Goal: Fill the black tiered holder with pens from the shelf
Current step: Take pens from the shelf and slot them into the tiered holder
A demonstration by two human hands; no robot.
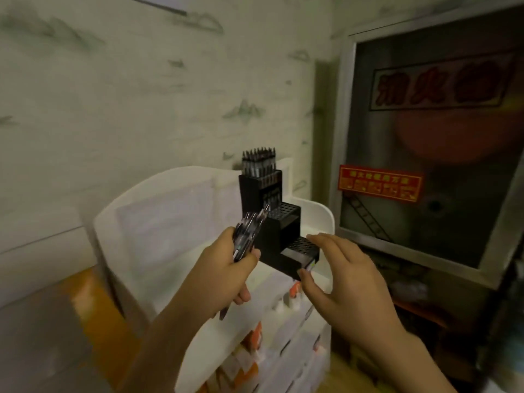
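Pens (pixel 246 234) sit bunched in the left hand's (pixel 226 268) grip beside the black tiered holder (pixel 279 222) on the white shelf (pixel 317 211); top tier full, lower tiers bare. Right hand (pixel 340 268), fingers spread, steadies the holder's lowest step. Next, probably: slot one pen into the middle tier

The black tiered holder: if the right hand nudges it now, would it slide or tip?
The black tiered holder looks rigid, probably plastic. Pens fill only its tall back tier, so it may be top-heavy and tip backward. On the smooth white shelf it could slide instead.
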